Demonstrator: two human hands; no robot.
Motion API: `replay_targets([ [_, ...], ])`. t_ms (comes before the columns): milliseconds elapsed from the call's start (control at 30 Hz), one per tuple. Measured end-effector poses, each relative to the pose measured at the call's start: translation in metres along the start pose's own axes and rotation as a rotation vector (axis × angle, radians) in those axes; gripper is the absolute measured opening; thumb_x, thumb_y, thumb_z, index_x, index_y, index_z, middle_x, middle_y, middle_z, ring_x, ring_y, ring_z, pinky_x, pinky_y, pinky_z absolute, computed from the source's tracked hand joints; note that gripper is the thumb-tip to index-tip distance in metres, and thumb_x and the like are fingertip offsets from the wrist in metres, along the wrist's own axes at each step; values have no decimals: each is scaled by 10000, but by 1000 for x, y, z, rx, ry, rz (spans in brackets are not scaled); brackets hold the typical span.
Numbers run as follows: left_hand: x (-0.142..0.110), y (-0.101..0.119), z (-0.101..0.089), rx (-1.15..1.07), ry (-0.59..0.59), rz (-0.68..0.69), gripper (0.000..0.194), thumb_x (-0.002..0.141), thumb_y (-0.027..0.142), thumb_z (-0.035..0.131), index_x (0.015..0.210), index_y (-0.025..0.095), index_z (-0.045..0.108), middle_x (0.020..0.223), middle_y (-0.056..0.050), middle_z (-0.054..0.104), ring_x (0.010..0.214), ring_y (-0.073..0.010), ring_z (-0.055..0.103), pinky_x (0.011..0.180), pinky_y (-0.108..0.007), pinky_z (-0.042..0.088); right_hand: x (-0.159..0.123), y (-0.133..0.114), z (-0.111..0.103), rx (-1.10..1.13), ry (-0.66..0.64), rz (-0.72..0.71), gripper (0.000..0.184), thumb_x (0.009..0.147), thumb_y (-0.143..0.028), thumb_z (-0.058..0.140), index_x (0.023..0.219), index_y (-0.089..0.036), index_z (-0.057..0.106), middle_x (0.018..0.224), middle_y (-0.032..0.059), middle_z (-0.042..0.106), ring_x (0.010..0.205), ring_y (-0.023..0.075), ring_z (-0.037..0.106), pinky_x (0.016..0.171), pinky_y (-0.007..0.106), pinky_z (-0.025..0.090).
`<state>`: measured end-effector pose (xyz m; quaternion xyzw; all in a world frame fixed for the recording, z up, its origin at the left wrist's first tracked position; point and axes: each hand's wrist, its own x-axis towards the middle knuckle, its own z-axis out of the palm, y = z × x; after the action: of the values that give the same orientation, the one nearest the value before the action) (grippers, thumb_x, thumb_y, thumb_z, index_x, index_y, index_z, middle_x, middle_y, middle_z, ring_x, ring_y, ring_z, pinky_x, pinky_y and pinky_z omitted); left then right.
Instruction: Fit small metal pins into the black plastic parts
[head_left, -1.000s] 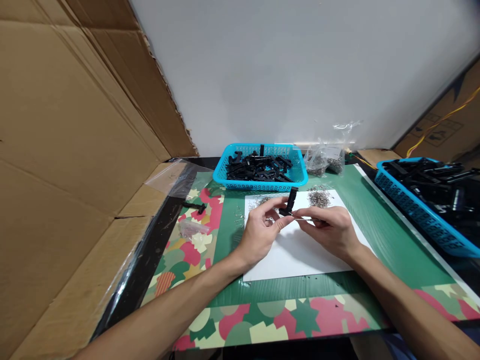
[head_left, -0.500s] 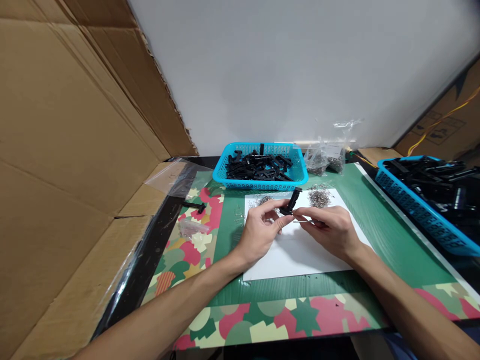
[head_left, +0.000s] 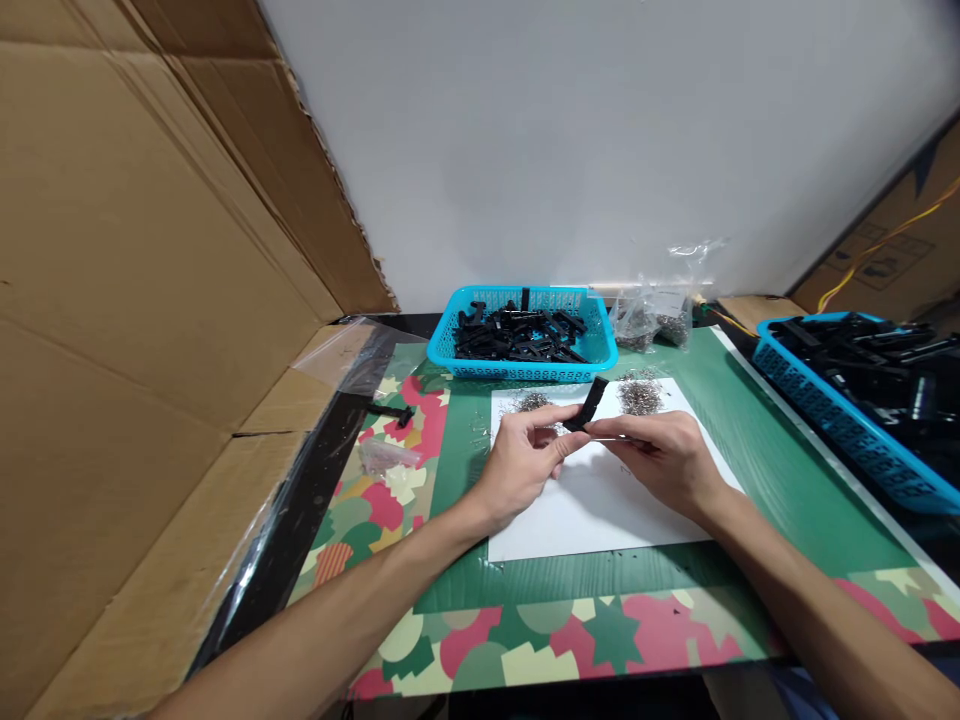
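My left hand (head_left: pixel 529 455) pinches the lower end of a black plastic part (head_left: pixel 591 402) between thumb and fingers, its long arm tilted up and to the right. From the other side, my right hand (head_left: pixel 667 450) is closed on a thin metal rod-like tool (head_left: pixel 609 438), whose tip points left toward the base of the part. Whether the tip touches the part I cannot make out. Both hands are over a white sheet of paper (head_left: pixel 592 510). At the sheet's back edge are two heaps of tiny metal pieces, a left heap (head_left: pixel 534 401) and a right heap (head_left: pixel 640 396).
A blue basket (head_left: pixel 517 372) of black parts stands behind the paper; another blue basket (head_left: pixel 847 420) is at the right. Clear bags (head_left: pixel 652 325) lean against the wall. One loose black part (head_left: pixel 394 412) and a small plastic bag (head_left: pixel 388 455) lie left. Cardboard (head_left: pixel 135 300) borders the left side.
The black part has turned in my left hand and leans further right, showing a flatter, plainer face. My right hand with the metal tool has barely shifted.
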<state>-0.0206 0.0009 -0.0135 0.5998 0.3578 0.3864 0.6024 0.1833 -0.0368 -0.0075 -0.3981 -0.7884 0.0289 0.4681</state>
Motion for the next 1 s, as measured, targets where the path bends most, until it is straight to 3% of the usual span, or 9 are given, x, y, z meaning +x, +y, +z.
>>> replay_targets([
  [133, 1, -2, -1, -43, -61, -24, 627, 824, 541, 850, 1289, 126, 778, 611, 15, 588, 488, -64, 407, 461, -215, 331, 0, 2, -1, 70, -1, 50, 160, 960, -129, 692, 969, -224, 821, 789, 5, 823, 478, 91, 644, 470, 186, 467],
  [300, 0, -2, -3, -56, -113, -8, 579, 918, 632, 711, 1215, 141, 791, 854, -58, 679, 519, -51, 411, 446, -207, 296, 0, 4, -2, 95, -11, 120, 167, 960, -153, 705, 1032, -234, 832, 765, 2, 816, 473, 96, 636, 472, 193, 480],
  [433, -2, 1, -3, 4, -178, -18, 610, 1003, 667, 547, 1068, 114, 795, 796, -53, 641, 533, -69, 412, 456, -209, 306, 0, 5, -2, 109, 5, 125, 147, 969, -180, 699, 1004, -234, 832, 802, 16, 826, 488, 102, 645, 487, 200, 502],
  [500, -4, 4, -2, 69, -161, 18, 594, 1036, 635, 502, 1112, 122, 792, 850, -70, 663, 586, -89, 462, 499, -217, 358, 0, 4, -3, 125, 6, 129, 134, 970, -203, 705, 987, -236, 833, 819, 26, 830, 530, 121, 682, 512, 211, 526],
  [567, -5, 6, -1, 164, -99, 94, 515, 1025, 589, 562, 1221, 163, 775, 1013, -95, 700, 696, -115, 539, 581, -228, 425, 1, 5, -5, 134, -10, 156, 124, 969, -221, 712, 975, -238, 835, 836, 34, 834, 567, 136, 707, 537, 219, 541],
  [667, -8, 8, 2, 304, 1, 165, 543, 865, 517, 810, 1311, 217, 729, 1113, -78, 713, 767, -132, 573, 648, -239, 458, 2, 5, -7, 134, -53, 195, 112, 965, -246, 722, 950, -231, 833, 826, 35, 828, 562, 130, 689, 538, 216, 523],
  [733, -9, 7, 3, 346, 57, 176, 513, 823, 471, 856, 1246, 209, 733, 1069, -57, 729, 732, -125, 575, 635, -237, 449, 3, 5, -9, 127, -75, 205, 125, 967, -272, 724, 925, -220, 830, 727, 17, 789, 499, 108, 612, 495, 214, 466],
  [900, -9, 2, 3, 399, 134, 161, 283, 889, 424, 794, 1036, 184, 769, 922, -33, 754, 629, -108, 540, 623, -250, 424, 5, 2, -10, 150, -130, 293, 209, 974, -377, 718, 926, -198, 813, 549, -34, 591, 441, 86, 405, 436, 238, 318],
  [1000, -9, 1, 3, 429, 147, 126, 258, 863, 385, 818, 1037, 195, 801, 781, -11, 724, 602, -120, 528, 617, -259, 412, 2, 4, -9, 203, -44, 433, 290, 1003, -439, 672, 1050, -183, 801, 536, -52, 479, 459, 100, 371, 448, 252, 304],
])
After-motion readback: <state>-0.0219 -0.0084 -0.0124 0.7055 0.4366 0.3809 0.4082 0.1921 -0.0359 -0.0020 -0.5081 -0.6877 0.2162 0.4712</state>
